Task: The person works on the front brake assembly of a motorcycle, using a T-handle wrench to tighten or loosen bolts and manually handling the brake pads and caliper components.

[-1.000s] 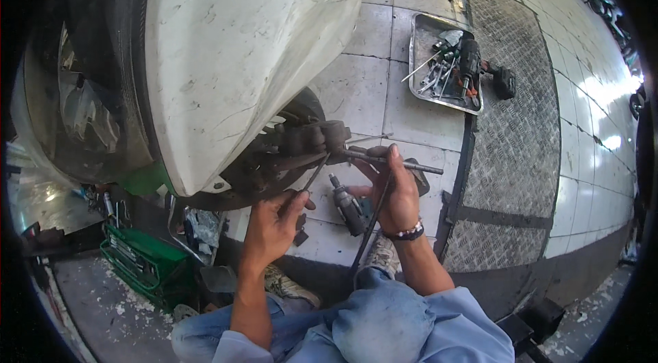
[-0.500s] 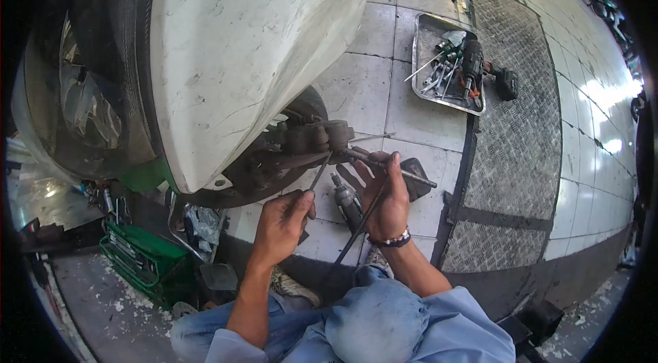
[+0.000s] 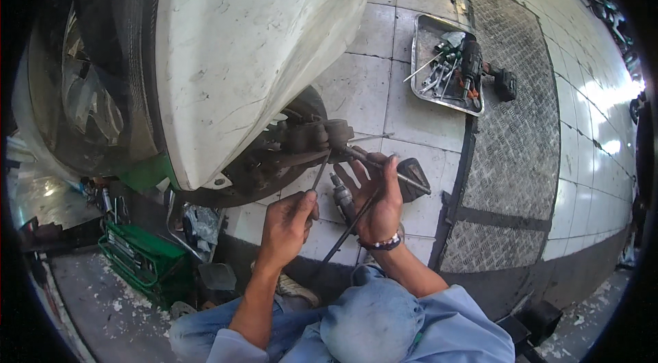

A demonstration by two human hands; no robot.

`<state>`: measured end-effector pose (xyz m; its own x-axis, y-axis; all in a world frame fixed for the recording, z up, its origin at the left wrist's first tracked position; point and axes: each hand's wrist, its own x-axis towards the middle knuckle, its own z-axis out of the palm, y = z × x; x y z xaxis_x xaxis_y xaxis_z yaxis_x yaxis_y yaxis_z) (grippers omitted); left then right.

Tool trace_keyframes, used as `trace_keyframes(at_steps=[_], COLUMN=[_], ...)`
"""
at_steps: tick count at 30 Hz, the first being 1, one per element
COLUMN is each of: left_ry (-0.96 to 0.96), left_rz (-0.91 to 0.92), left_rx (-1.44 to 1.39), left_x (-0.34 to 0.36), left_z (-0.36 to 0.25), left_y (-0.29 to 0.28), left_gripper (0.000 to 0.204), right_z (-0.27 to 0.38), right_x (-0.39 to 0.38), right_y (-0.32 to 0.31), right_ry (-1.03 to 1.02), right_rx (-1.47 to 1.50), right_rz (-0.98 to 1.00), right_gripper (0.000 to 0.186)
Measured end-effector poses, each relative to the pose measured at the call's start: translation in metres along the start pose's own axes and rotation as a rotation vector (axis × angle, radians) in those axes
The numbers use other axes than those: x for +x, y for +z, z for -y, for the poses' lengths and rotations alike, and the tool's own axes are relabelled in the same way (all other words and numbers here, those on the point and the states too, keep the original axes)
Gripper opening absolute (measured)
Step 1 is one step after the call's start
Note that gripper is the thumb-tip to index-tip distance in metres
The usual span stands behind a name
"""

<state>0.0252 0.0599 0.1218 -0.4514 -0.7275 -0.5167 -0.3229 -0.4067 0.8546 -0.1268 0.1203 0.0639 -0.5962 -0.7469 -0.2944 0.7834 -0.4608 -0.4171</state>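
My left hand [image 3: 288,222] is closed round a thin metal rod [image 3: 321,171], whose upper end reaches the rusty metal joint [image 3: 329,135] under the white body panel [image 3: 240,55]. My right hand [image 3: 378,209], palm turned up, has its thumb and fingers either side of a metal bar [image 3: 411,181] that slopes from the joint down to the right. A dark slim rod or hose [image 3: 343,243] crosses the right palm; its lower end is lost near my knees. Beneath the hands, a power tool with a silver nose [image 3: 340,192] lies on the tiles, partly covered.
A metal tray [image 3: 430,92] with several wrenches and sockets stands at the far right, a cordless drill [image 3: 473,65] resting across its edge. Textured metal plates [image 3: 514,123] are set in the floor. At the left are a green toolbox [image 3: 147,260] and a clear container [image 3: 218,275].
The bar's free end has swung slightly nearer to me, with my right hand moving along. My left hand has shifted a little to the right, still on the thin rod.
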Motion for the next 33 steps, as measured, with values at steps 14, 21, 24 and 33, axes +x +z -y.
trace_keyframes(at_steps=[14, 21, 24, 33], left_ry=[0.169, 0.124, 0.123, 0.139], left_rz=[-0.063, -0.095, -0.076, 0.001], left_rx=[0.316, 0.332, 0.315, 0.235], left_x=[0.002, 0.018, 0.021, 0.033], left_z=[-0.019, -0.007, -0.004, 0.000], left_y=[-0.039, -0.064, -0.063, -0.059], left_gripper=[0.043, 0.045, 0.046, 0.044], right_z=[0.059, 0.064, 0.063, 0.062], right_x=[0.049, 0.052, 0.052, 0.052], right_y=[0.019, 0.028, 0.026, 0.022], right_ry=[0.209, 0.223, 0.224, 0.230], right_rx=[-0.105, -0.139, -0.136, -0.135], right_rz=[0.209, 0.180, 0.162, 0.162], right_gripper=[0.040, 0.041, 0.042, 0.039])
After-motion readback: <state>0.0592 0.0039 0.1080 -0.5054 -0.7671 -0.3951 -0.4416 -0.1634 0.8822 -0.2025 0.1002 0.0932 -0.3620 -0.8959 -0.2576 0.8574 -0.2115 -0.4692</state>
